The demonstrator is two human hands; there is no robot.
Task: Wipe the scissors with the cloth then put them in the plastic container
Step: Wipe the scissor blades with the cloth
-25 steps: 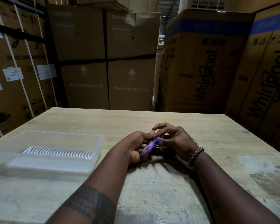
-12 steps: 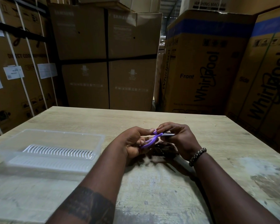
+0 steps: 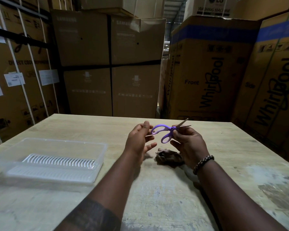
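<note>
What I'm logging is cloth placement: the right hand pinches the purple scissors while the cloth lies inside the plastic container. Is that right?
Not quite. The head view shows the cloth lying crumpled on the table beside the right hand, outside the plastic container. The right hand does pinch the purple scissors.

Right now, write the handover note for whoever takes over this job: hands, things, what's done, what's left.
Left hand: open, fingers spread, right beside the purple handles; contact unclear.
Right hand: pinches the scissors near the pivot, above the table, blades slightly apart and pointing away.
Cloth: crumpled on the table below the hands, in neither hand.
Plastic container: on the table to the left, lidless, no scissors in it.
Done: scissors are in hand; whether they are wiped clean cannot be told.
Left: finish any wiping, then lay the scissors in the container.
</note>
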